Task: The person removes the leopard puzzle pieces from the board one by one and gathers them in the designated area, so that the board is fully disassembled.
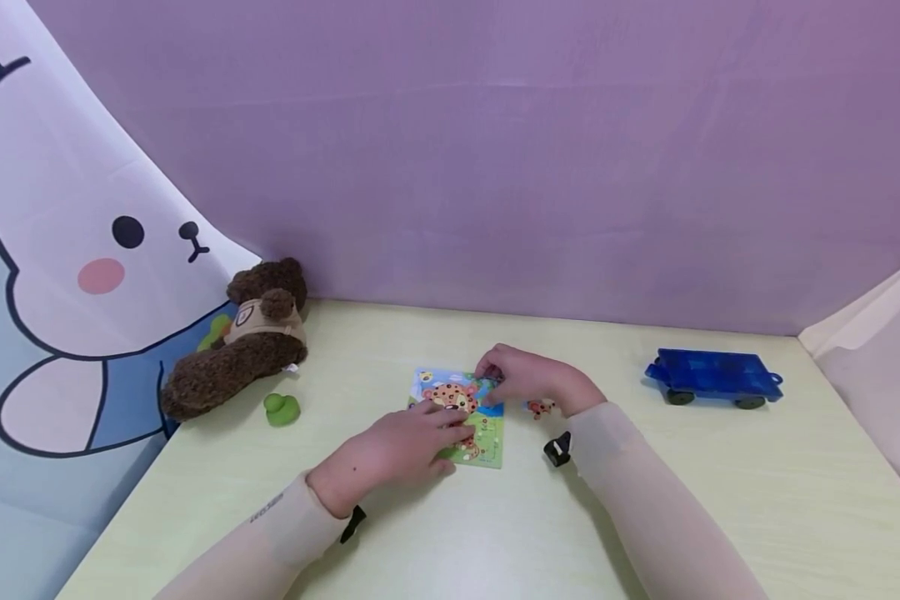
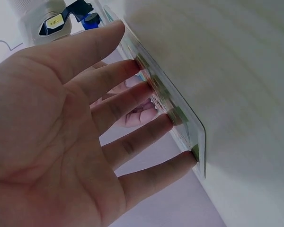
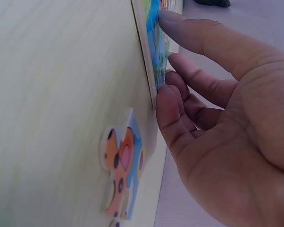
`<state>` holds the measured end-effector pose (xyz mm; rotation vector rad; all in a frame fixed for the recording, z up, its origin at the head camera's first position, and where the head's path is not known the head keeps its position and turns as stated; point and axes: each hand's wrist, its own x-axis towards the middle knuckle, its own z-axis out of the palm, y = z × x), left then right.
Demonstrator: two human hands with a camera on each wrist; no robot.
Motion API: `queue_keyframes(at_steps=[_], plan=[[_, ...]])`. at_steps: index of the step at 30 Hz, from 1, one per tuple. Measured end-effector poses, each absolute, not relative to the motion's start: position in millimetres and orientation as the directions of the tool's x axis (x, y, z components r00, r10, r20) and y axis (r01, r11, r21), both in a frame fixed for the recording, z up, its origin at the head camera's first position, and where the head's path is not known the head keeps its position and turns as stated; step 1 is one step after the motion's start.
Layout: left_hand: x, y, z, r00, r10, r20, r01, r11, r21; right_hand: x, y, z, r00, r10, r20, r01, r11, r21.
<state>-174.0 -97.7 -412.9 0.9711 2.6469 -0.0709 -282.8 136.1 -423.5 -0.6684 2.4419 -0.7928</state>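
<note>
A jigsaw puzzle board [image 1: 491,454] with a spotted leopard cartoon lies flat on the table. My left hand [image 1: 412,442] rests its spread, fairly straight fingertips on the picture; the left wrist view shows the fingers [image 2: 132,142] touching the board's face. At the upper right of the board, my right hand [image 1: 528,377] touches the picture with thumb and fingertips. In the right wrist view the thumb [image 3: 203,35] meets the blue area, and other fingers bend near the edge; no piece shows between them. Just right of the board lies a loose orange-spotted puzzle piece [image 3: 118,165].
A brown plush bear [image 1: 225,375] leans at the left back, with a small green toy [image 1: 281,409] in front of it. On the right stands a blue toy wagon [image 1: 712,375] with black wheels. A purple cloth [image 1: 495,167] hangs behind the table [image 1: 720,483].
</note>
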Motion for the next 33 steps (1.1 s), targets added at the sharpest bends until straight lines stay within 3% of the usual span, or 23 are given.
queue_keyframes(at_steps=[33], plan=[[-172.6, -95.2, -411.0, -0.714, 0.643, -0.278, 0.658, 0.752, 0.050, -277.9, 134.0, -421.5, -0.769, -0.591, -0.245, -0.318, 0.686, -0.654]])
